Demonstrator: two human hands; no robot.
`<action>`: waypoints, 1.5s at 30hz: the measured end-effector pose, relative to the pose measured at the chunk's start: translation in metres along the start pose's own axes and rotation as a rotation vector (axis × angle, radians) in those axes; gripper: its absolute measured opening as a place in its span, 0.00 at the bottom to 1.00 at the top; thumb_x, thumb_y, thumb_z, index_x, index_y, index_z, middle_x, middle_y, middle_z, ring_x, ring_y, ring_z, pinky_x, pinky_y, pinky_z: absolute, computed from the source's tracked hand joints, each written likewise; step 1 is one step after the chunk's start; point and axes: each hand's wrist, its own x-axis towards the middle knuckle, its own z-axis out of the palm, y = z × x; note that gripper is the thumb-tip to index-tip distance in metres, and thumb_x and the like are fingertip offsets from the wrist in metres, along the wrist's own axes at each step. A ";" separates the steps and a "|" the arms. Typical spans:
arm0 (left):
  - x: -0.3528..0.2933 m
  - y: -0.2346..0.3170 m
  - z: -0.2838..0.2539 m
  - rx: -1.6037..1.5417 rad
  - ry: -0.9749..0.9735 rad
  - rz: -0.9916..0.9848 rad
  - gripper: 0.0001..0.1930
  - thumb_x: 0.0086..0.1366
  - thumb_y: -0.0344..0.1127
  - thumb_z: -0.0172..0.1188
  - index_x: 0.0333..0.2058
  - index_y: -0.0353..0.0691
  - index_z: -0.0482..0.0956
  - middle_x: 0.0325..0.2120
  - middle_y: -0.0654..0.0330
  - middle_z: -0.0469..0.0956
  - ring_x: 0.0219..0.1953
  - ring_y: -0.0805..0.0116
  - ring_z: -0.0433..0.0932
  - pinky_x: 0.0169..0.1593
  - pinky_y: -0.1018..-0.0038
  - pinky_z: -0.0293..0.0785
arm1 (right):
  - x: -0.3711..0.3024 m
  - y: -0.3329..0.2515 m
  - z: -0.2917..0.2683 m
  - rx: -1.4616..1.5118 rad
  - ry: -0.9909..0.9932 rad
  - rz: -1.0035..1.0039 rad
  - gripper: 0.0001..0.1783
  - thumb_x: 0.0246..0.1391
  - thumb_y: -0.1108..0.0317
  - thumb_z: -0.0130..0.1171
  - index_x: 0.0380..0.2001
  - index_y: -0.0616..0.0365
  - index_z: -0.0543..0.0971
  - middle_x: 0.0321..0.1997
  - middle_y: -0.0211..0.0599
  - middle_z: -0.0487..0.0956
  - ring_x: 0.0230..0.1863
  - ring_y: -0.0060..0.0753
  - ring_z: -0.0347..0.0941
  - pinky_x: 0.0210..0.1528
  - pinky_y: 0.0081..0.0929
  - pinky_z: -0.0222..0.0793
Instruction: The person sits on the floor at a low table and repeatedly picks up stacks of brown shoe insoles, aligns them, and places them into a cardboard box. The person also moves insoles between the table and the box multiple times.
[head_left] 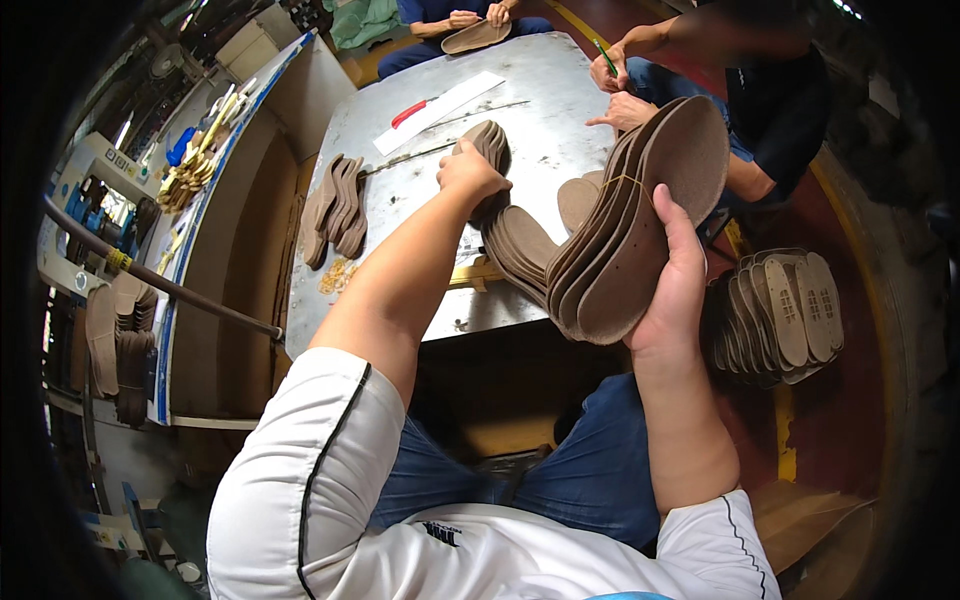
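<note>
White shirt (500, 550) cloth lies nearest. Leftmost, a blue-edged shelf unit (230, 215) carries pale strips (185, 187). Wavy brown insoles (345, 205) lie along the surface's (555, 100) left edge, loose rubber bands (338, 275) nearer. The left hand (470, 178) wraps a brown stack (492, 140) mid-surface. The right hand (678, 285) clasps a banded, foot-shaped bundle (620, 255), tilted beside its thumb, over the near-right corner.

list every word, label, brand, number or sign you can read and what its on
White shirt: dark chest lettering, which I won't transcribe.
Insole stack at right: dark marks, too small to read.
White panel at far left: square label, too small to read.
Co-worker's black shirt: pale mark, too small to read.
Bundle of brown insoles in the right hand: no readable text.
</note>
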 end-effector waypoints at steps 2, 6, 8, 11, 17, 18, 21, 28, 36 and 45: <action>0.009 -0.017 -0.007 -0.030 -0.045 0.024 0.75 0.53 0.51 0.89 0.87 0.42 0.43 0.65 0.38 0.84 0.69 0.42 0.83 0.69 0.58 0.83 | -0.001 0.000 -0.002 0.000 -0.017 0.009 0.22 0.76 0.52 0.66 0.60 0.57 0.84 0.53 0.37 0.90 0.51 0.37 0.88 0.57 0.41 0.87; 0.001 -0.032 -0.026 -0.055 -0.071 0.013 0.63 0.58 0.42 0.80 0.85 0.37 0.49 0.66 0.40 0.84 0.68 0.48 0.84 0.71 0.60 0.81 | 0.003 -0.008 -0.004 0.024 -0.064 0.020 0.21 0.77 0.52 0.64 0.60 0.58 0.85 0.51 0.38 0.90 0.49 0.37 0.89 0.55 0.41 0.88; 0.012 -0.060 -0.029 -0.041 -0.029 -0.045 0.61 0.59 0.42 0.77 0.85 0.34 0.49 0.66 0.40 0.84 0.69 0.48 0.84 0.71 0.61 0.80 | 0.004 -0.004 -0.002 0.020 -0.068 0.012 0.23 0.77 0.52 0.65 0.60 0.59 0.85 0.52 0.39 0.90 0.50 0.38 0.89 0.57 0.41 0.88; 0.025 -0.103 -0.029 -0.041 0.037 -0.142 0.58 0.62 0.42 0.74 0.84 0.31 0.50 0.66 0.41 0.83 0.69 0.50 0.84 0.72 0.63 0.80 | 0.003 -0.002 0.002 0.001 -0.010 0.001 0.23 0.77 0.52 0.65 0.60 0.59 0.85 0.53 0.40 0.90 0.50 0.39 0.89 0.57 0.42 0.88; 0.034 -0.168 -0.038 -0.025 0.048 -0.335 0.67 0.62 0.48 0.79 0.86 0.32 0.41 0.70 0.42 0.80 0.73 0.52 0.81 0.75 0.63 0.78 | 0.000 -0.006 0.000 0.001 -0.029 0.007 0.20 0.78 0.54 0.65 0.62 0.55 0.83 0.53 0.35 0.90 0.52 0.34 0.87 0.58 0.38 0.85; 0.035 -0.175 -0.039 -0.016 0.059 -0.329 0.70 0.61 0.52 0.81 0.86 0.32 0.40 0.70 0.41 0.80 0.73 0.49 0.80 0.75 0.62 0.78 | 0.001 -0.005 0.000 0.004 -0.036 0.007 0.20 0.78 0.54 0.65 0.62 0.55 0.84 0.53 0.35 0.90 0.52 0.34 0.87 0.58 0.38 0.85; 0.038 -0.197 -0.030 0.008 0.102 -0.370 0.71 0.61 0.61 0.82 0.86 0.32 0.43 0.73 0.40 0.77 0.74 0.41 0.78 0.75 0.59 0.78 | 0.004 0.003 -0.001 0.011 -0.061 0.039 0.20 0.77 0.53 0.66 0.61 0.55 0.84 0.52 0.35 0.90 0.52 0.35 0.87 0.58 0.39 0.85; 0.005 -0.145 -0.068 0.348 0.159 -0.180 0.48 0.70 0.67 0.75 0.76 0.37 0.74 0.79 0.44 0.65 0.73 0.39 0.79 0.70 0.50 0.82 | 0.003 0.006 0.005 -0.008 -0.015 0.026 0.21 0.73 0.53 0.70 0.60 0.53 0.86 0.55 0.32 0.89 0.57 0.34 0.85 0.63 0.40 0.82; -0.102 -0.160 -0.105 -0.003 0.526 0.467 0.28 0.73 0.56 0.73 0.57 0.36 0.90 0.55 0.45 0.90 0.57 0.45 0.89 0.60 0.58 0.83 | 0.009 0.022 0.001 -0.030 -0.100 -0.040 0.20 0.70 0.51 0.72 0.55 0.53 0.89 0.53 0.29 0.90 0.53 0.25 0.85 0.61 0.30 0.79; -0.129 -0.244 0.003 -0.496 0.599 0.613 0.13 0.80 0.39 0.71 0.50 0.32 0.92 0.26 0.61 0.88 0.27 0.77 0.82 0.34 0.78 0.78 | -0.047 0.037 -0.007 -0.152 -0.039 -0.144 0.40 0.65 0.56 0.78 0.72 0.68 0.75 0.65 0.51 0.85 0.64 0.43 0.84 0.64 0.46 0.83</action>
